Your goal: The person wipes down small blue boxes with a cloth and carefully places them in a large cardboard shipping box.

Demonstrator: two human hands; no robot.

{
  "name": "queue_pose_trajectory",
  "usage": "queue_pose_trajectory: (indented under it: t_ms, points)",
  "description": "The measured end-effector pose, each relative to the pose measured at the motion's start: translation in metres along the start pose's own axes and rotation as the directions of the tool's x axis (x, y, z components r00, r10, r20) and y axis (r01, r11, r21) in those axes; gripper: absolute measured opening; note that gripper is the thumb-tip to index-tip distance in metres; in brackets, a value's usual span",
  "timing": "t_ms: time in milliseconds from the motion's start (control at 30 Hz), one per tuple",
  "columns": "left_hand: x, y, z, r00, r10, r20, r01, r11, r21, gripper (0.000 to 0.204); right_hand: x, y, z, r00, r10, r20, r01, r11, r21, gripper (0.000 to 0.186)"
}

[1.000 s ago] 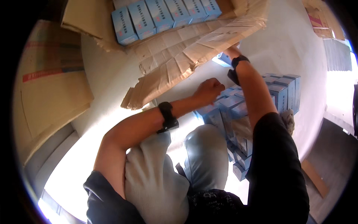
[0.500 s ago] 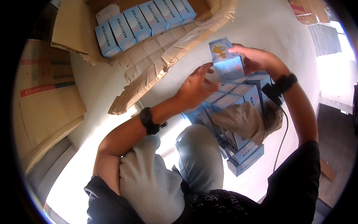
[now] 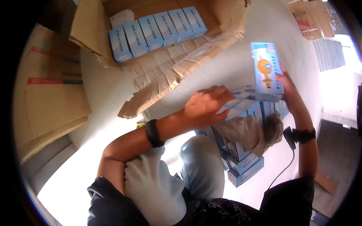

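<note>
Far left of both hands stands a brown cardboard carton [image 3: 56,109], its outer side lost in the dark rim of the lens. Next, above and left of the left hand, is an open cardboard box [image 3: 88,30], its top cut off by the upper edge; a ragged flap slants down towards that hand. Inside is a row of six light-blue boxes [image 3: 151,35], with a pale packet [image 3: 122,17] partly hidden behind them.

The left hand [image 3: 209,105], with a black band [image 3: 152,133] at the wrist, is poised over the near end of a stack of light-blue boxes [image 3: 247,171]. Its fingers are bent, thumb apart; whether it touches or grips a box there cannot be told. Hand, knee and crumpled grey-brown cloth [image 3: 245,132] cover much of the stack, so the boxes cannot be counted.

To the right of the left hand, above the stack, is the held box [image 3: 266,69]: light blue, upright and slightly tilted, its front showing a yellow-orange regulator-like fitting with a round dial. Its lower edge is blurred; contact with the stack is unclear. The right hand [image 3: 288,86] grasps its right side, the thumb at the front edge, other fingers mostly hidden. A thin black cable [image 3: 283,171] hangs below that wrist.
</note>
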State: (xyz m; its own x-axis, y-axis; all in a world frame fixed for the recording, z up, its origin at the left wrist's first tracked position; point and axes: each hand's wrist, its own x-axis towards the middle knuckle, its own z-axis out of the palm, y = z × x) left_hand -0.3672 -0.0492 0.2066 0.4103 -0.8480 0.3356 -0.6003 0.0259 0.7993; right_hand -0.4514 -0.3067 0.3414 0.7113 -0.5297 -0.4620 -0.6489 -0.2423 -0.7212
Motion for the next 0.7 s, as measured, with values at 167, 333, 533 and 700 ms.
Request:
queue_pose_trajectory:
  t_ms: [167,333,533,700]
  points:
    - [0.002,-0.022,-0.019,0.935,-0.006,-0.355,0.25,0.72,0.647,0.058,0.0,-0.06,0.012,0.931,-0.334,-0.146,0.327,0.942,-0.072,0.071]
    - [-0.003,-0.059,-0.004,0.94,-0.24,-0.242,0.333,0.497,0.801,0.041,0.044,-0.122,0.048,0.918,-0.391,-0.06,0.385,0.918,-0.094,0.076]
    - [-0.013,-0.051,-0.003,0.982,-0.191,0.004,0.121,0.638,0.76,0.024,0.177,-0.172,0.127,0.944,-0.309,0.115,0.318,0.945,-0.073,0.044]
    - [-0.037,-0.015,-0.031,0.95,-0.285,0.127,0.116,0.702,0.703,0.021,0.285,-0.15,0.166,0.962,-0.254,0.097,0.264,0.957,-0.12,0.063]
